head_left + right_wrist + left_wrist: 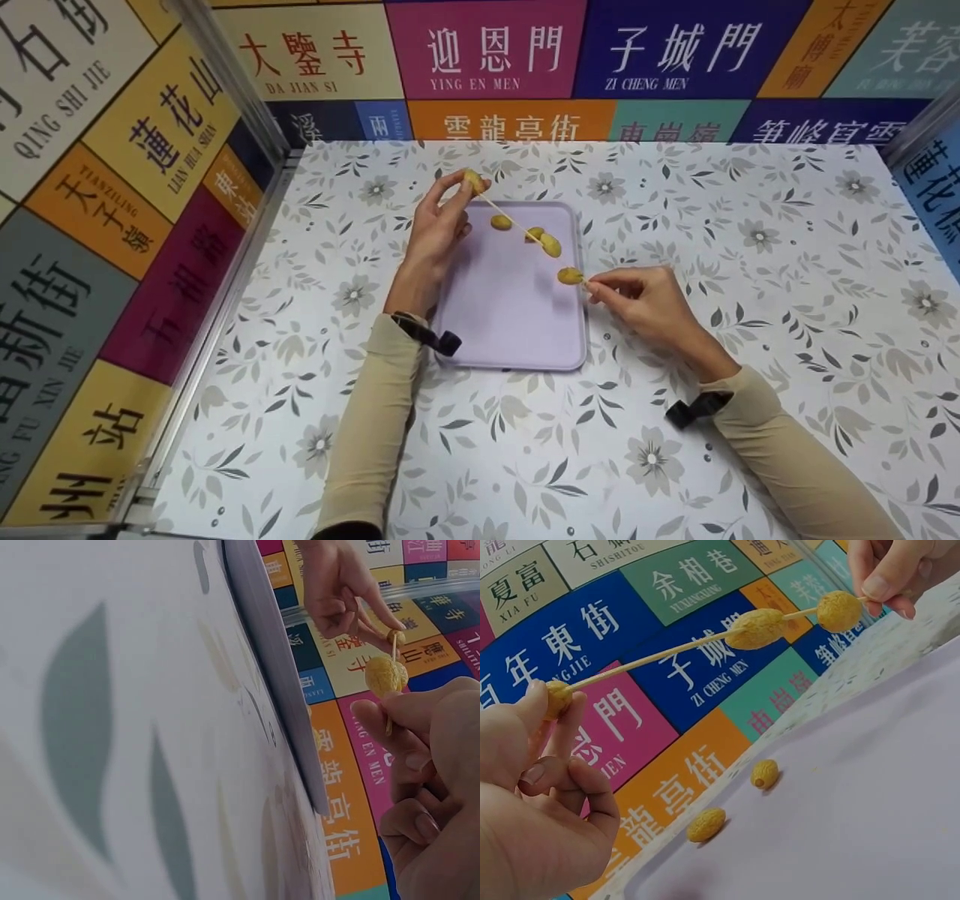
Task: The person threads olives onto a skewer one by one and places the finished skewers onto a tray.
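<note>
Left hand (439, 225) pinches a yellow piece (473, 181) on a skewer (652, 660), right hand (649, 304) pinches its other end, two threaded pieces (757, 628) between, skewer slanting above tray (510, 315), two loose pieces (501, 222) near tray's far edge

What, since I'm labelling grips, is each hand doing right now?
Left hand: closed, pinching a yellow fruit at one end of a thin stick.
Right hand: closed, pinching the thin stick's other end.
</note>
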A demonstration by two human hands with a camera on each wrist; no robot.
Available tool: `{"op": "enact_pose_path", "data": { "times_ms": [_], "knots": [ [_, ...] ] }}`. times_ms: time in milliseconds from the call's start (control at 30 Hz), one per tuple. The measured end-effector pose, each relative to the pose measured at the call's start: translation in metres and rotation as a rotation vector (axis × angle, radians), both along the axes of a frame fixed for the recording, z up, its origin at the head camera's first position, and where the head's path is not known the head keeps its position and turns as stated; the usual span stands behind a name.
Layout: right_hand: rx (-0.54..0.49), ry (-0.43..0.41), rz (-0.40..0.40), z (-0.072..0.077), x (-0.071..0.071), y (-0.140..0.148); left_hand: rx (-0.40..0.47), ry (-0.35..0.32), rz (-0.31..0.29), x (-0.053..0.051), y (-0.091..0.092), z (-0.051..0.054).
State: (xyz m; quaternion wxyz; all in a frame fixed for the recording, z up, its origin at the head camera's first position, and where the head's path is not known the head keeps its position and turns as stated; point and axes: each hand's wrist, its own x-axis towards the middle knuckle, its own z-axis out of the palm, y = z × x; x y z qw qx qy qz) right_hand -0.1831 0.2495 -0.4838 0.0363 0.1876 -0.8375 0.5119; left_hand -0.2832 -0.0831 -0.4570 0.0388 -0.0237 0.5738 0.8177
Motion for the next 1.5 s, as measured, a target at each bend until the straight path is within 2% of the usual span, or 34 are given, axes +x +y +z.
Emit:
{"op": "enact_pose_path", "data": {
  "times_ms": [333, 533, 733, 900, 1067, 1300, 1500],
  "knots": [
    [-0.012, -0.001, -0.025, -0.0015, -0.0001, -0.0007, -0.03, 0.086, 0.05, 0.0006, 0.0097, 0.0008],
    [-0.002, 0.028, -0.017, 0.0008, -0.0002, -0.0006, -0.089, 0.097, 0.085, 0.0006, 0.0092, -0.0002],
    [0.014, -0.001, -0.022, 0.0014, -0.0012, -0.0011, -0.107, 0.148, 0.113, 0.0009, 0.0097, -0.0026],
    [0.022, 0.012, -0.077, 0.002, -0.0014, -0.0032, -0.164, 0.169, 0.082, 0.0008, 0.0098, -0.0039],
    [0.0, 0.043, -0.127, 0.0043, -0.0017, -0.0059, -0.101, 0.18, 0.021, -0.0003, 0.0079, -0.0053],
    [-0.052, 0.116, -0.066, 0.0016, -0.0055, -0.0011, -0.023, 0.159, 0.026, -0.0012, 0.0062, -0.0046],
    [-0.034, 0.136, -0.037, -0.0004, -0.0052, 0.0005, -0.046, 0.163, 0.029, 0.0, 0.0066, -0.0035]
  ]
}}
